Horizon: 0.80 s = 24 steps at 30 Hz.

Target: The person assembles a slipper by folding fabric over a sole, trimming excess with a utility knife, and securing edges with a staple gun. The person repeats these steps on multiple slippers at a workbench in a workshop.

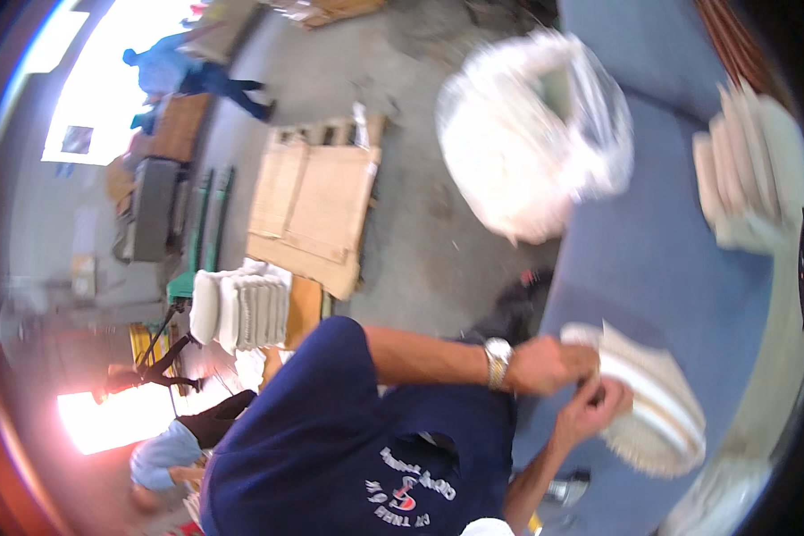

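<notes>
My left hand (549,364), with a metal watch on its wrist, is closed at the near end of a beige cloth bundle (657,375). Beside it my right hand (594,408) has bent fingers pinched together, almost touching the left fingertips. The bundle is layered, rounded at one end and fuzzy along its edge, and a white band runs along its length. It lies on a blue-grey work table (679,268). Whatever is between my fingers is too small and blurred to make out.
A large clear plastic bag (518,134) full of white material stands against the table. Folded beige bundles (746,170) are stacked at its far side. Leftward are a pallet with cardboard (317,196), a white textile stack (250,308), a green pallet jack (207,228) and other people (174,71).
</notes>
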Tool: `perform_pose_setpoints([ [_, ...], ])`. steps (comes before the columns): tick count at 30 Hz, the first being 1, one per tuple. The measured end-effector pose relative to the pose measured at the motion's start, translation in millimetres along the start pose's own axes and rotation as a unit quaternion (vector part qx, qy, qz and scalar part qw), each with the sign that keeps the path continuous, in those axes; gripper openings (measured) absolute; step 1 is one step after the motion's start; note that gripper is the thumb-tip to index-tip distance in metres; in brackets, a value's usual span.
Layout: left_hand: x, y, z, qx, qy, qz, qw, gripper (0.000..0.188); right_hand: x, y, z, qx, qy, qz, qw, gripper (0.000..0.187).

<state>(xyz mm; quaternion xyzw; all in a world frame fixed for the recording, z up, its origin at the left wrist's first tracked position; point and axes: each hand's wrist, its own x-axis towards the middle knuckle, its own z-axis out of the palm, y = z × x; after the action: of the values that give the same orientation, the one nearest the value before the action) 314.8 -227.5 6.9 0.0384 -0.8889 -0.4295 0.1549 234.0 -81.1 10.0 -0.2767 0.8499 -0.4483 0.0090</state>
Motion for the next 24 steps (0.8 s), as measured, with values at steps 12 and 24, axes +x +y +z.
perform_pose_setpoints([
  [12, 16.6, -20.3, -8.4, -0.003, -0.062, 0.001, 0.998, 0.044, 21.9, 3.4, 16.3, -0.040, 0.035, -0.056, 0.997, 0.022],
  [24, 8.4, -31.2, -6.1, 0.025, -0.091, 0.028, 0.995, 0.049, -209.5, 186.1, -119.1, -0.339, 0.192, 0.198, 0.899, 0.038],
])
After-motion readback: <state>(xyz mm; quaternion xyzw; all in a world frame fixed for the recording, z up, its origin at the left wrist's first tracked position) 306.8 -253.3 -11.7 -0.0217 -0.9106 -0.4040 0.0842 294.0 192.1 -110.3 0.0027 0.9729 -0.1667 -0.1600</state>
